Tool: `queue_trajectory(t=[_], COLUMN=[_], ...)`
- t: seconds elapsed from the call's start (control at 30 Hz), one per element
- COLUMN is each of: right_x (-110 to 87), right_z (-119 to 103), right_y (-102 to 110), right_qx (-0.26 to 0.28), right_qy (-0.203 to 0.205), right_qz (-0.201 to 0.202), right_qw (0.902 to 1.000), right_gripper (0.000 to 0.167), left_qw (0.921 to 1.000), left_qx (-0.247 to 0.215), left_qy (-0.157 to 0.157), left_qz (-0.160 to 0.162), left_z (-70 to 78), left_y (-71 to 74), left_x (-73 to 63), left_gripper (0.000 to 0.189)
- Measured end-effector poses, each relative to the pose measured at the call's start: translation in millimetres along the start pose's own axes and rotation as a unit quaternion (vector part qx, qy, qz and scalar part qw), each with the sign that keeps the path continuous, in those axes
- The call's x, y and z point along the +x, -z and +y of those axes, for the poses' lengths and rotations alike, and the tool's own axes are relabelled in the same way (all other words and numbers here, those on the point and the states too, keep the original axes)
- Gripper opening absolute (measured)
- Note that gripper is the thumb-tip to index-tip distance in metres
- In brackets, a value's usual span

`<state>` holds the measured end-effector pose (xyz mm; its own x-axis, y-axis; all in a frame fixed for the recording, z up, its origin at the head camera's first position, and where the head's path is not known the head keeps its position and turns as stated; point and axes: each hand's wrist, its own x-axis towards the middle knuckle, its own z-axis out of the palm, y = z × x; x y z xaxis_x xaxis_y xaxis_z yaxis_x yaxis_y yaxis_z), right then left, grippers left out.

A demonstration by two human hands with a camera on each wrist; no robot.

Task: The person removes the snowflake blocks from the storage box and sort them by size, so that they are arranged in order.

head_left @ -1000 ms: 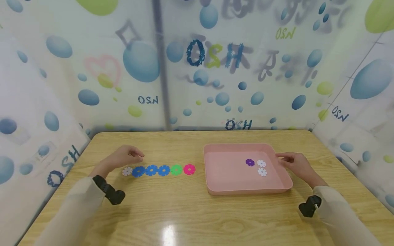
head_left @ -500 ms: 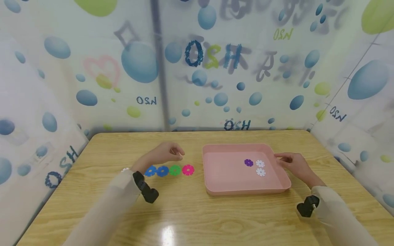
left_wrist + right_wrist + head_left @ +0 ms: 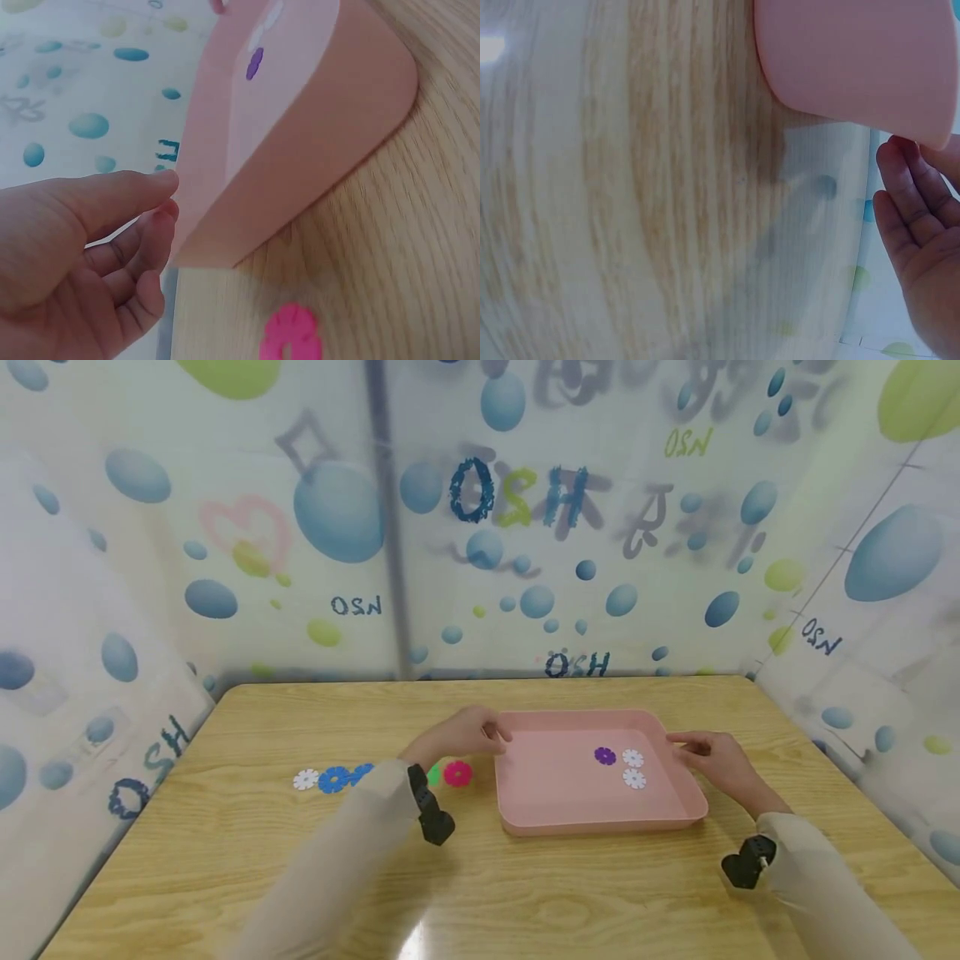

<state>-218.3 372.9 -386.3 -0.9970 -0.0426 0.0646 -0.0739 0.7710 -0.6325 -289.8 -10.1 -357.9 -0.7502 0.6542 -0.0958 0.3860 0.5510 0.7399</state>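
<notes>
A pink tray (image 3: pixel 600 828) stands on the table, holding a purple snowflake disc (image 3: pixel 605 756) and two white ones (image 3: pixel 634 778). My right hand (image 3: pixel 716 760) pinches the tray's right rim, thumb over the edge and fingers outside. At the tray's upper left corner is my left hand (image 3: pixel 468 732), holding nothing; its fingers are loosely curled, with thumb and index close together beside the rim. A row of discs lies left of the tray: white (image 3: pixel 305 779), blue (image 3: pixel 333 779), green (image 3: pixel 433 774) and pink (image 3: pixel 458 773). My left forearm hides part of this row.
The wooden table (image 3: pixel 570 893) runs back to a printed curtain (image 3: pixel 480 610) with bubbles and letters. More curtain hangs at both sides. A black wrist camera (image 3: pixel 431 806) sits on my left sleeve, another on the right.
My left hand has moved right, from above the row's left end, over the discs to the tray's left corner. My right hand stays at the tray's right rim.
</notes>
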Motion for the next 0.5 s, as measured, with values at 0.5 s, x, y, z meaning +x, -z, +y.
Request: queue_trajectory(t=[0.5], right_x=[-1.1], right_z=[-1.4], right_y=[-0.2], right_qx=[0.003], right_qy=[0.005], right_qz=[0.002], right_qw=[1.0], right_gripper=[0.032], left_qw=[0.9971], left_qx=[0.03], left_qy=[0.057], left_qz=[-0.039], left_z=[35.0], left_y=[-33.9], left_x=[44.5], left_gripper=[0.022])
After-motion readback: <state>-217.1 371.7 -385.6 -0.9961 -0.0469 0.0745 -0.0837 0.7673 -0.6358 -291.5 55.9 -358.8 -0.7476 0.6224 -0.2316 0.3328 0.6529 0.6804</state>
